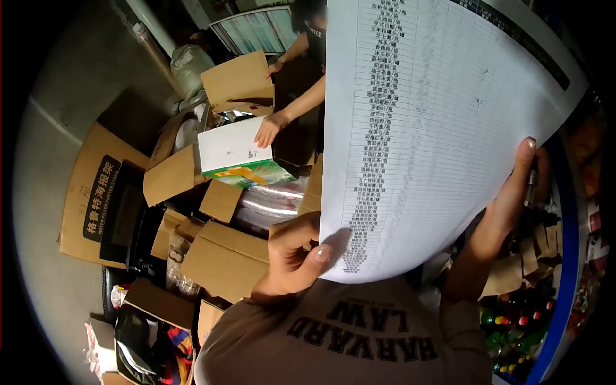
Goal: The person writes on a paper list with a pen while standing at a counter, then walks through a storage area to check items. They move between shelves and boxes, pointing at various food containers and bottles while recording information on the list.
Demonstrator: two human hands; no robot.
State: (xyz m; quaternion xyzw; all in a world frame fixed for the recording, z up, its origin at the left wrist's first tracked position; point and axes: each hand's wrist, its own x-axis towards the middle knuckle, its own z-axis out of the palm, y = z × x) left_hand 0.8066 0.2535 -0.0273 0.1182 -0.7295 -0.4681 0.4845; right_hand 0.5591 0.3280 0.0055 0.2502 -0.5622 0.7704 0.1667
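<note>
A large printed paper list (pixel 436 141) with rows of Chinese text and a ruled table is held up in front of me, its lower part curving. My left hand (pixel 295 253) is closed on the lower left edge, with the thumb on the printed face. At the right edge my right hand (pixel 513 186) grips the sheet, thumb in front. A dark pen (pixel 531 186) shows beside the right hand's fingers, which are partly hidden. Handwritten marks show on the upper right of the list.
Another person's hand (pixel 273 128) rests on a white and green box (pixel 234 147) among open cardboard boxes (pixel 224 256). A poster-stand carton (pixel 102 196) leans at the left wall. Bottles (pixel 513 321) stand at lower right, beside a blue shelf edge (pixel 557 333).
</note>
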